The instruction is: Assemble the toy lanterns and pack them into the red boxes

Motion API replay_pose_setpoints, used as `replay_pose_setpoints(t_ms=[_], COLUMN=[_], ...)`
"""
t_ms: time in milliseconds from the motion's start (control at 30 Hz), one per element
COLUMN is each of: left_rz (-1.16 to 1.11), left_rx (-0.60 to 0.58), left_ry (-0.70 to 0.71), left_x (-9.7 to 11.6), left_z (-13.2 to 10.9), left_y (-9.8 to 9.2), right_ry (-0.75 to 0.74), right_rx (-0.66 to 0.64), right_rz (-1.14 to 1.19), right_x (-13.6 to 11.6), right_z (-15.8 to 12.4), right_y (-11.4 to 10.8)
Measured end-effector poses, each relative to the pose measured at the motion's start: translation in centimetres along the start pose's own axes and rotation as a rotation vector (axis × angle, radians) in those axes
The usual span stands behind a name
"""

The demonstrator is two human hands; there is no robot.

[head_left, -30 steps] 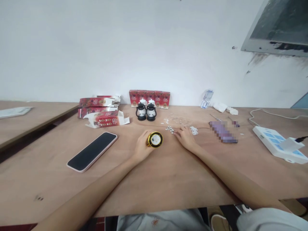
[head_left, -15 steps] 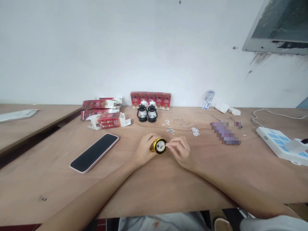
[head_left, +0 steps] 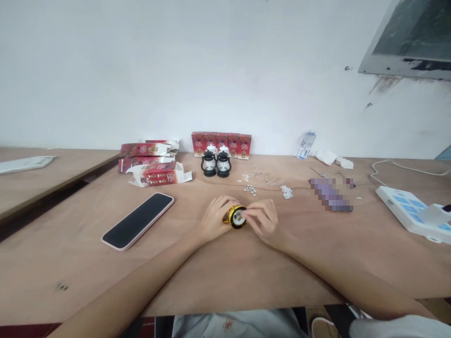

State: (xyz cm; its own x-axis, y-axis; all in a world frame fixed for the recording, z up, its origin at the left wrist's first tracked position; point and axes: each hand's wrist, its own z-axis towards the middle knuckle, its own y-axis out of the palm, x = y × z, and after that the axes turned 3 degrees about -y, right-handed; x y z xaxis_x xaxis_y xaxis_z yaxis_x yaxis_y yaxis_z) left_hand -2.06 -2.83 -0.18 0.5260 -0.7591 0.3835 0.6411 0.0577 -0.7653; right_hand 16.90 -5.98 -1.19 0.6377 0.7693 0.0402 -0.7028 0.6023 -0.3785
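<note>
My left hand [head_left: 214,218] is wrapped round a small gold lantern [head_left: 232,225], which lies tilted with its round base turned toward me. Inside the dark rim of the base is a pale disc with small parts on it. The fingertips of my right hand [head_left: 265,219] are pinched together over the right part of that base. Whatever they pinch is too small to make out. Beyond my hands, two black lanterns [head_left: 216,165] stand upright with white-topped ones behind them. Several coin cells [head_left: 250,190] and small white pieces [head_left: 286,192] lie on the table.
Red boxes stand in a row [head_left: 221,141] by the wall, and opened red cartons [head_left: 157,174] lie to their left. A phone [head_left: 139,220] is on the left. At right are a bottle [head_left: 306,145], a purple item [head_left: 331,196] and a power strip [head_left: 405,206].
The lantern has shifted slightly right, its base turned a little. My right fingertips have moved from beside the rim to over the base's face. The view has tilted slightly.
</note>
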Motion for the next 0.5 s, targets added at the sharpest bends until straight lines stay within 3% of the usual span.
replay_pose_setpoints(t_ms=[133,300,367,500], left_rz=[-0.025,-0.036,-0.037,-0.022], left_rx=[0.001,-0.015,-0.022,-0.029], left_ry=[0.004,-0.003,0.004,0.003], left_x=[0.1,0.1,0.0,0.1], left_z=[0.0,0.1,0.1,0.2], left_y=[-0.1,-0.1,-0.1,-0.1], right_ry=[0.206,0.395,0.427,0.352], right_rx=[-0.036,-0.444,-0.543,-0.52], right_rz=[-0.066,-0.34,-0.4,-0.429], right_x=[2.1,5.9,6.8,7.8], right_z=[-0.7,-1.4,-1.5,-1.9], right_y=[0.5,0.9,0.9,1.3])
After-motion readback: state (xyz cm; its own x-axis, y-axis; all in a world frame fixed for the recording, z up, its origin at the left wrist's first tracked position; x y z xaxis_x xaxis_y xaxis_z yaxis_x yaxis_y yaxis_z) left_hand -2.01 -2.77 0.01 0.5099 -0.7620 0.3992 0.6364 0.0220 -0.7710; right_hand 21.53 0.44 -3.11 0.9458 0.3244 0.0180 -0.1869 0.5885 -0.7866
